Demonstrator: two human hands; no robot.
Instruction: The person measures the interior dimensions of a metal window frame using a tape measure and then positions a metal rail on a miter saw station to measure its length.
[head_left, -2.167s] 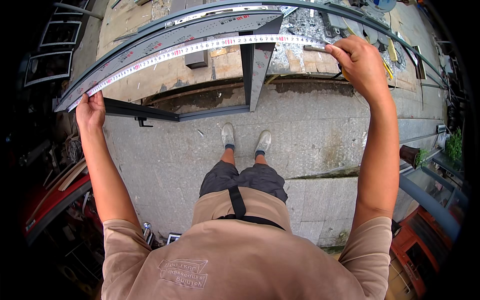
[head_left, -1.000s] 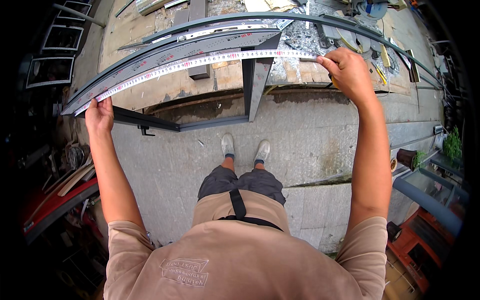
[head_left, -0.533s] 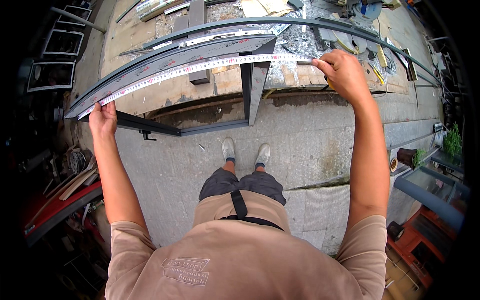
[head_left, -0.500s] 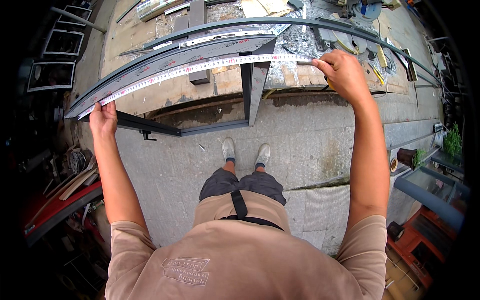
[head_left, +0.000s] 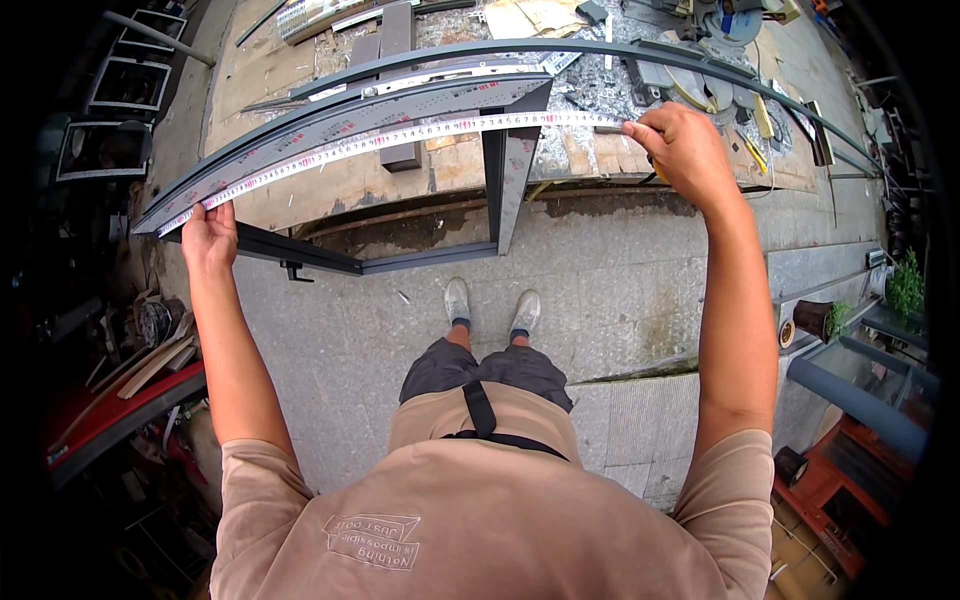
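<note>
A white tape measure (head_left: 420, 131) is stretched along the top of a dark grey metal frame (head_left: 515, 170), which stands upright against the workbench. My left hand (head_left: 210, 234) pinches the tape close to the frame's left corner, thumb on its face. At the other end, beyond the frame's right corner, my right hand (head_left: 682, 148) closes round the tape; its case is mostly hidden in the palm, with a bit of yellow showing below. A small black handle (head_left: 293, 270) sticks out from the frame's lower left part.
The workbench (head_left: 300, 205) carries a long grey bar (head_left: 480, 46), metal shavings and a power saw (head_left: 690, 85). Paving lies around my shoes (head_left: 457, 300). To the left is a red surface (head_left: 130, 415) with wooden strips; on the right stands a potted plant (head_left: 822, 316).
Both hands keep hold of the tape measure. The stretched tape sits very slightly lower over the frame, and the right hand has shifted a touch.
</note>
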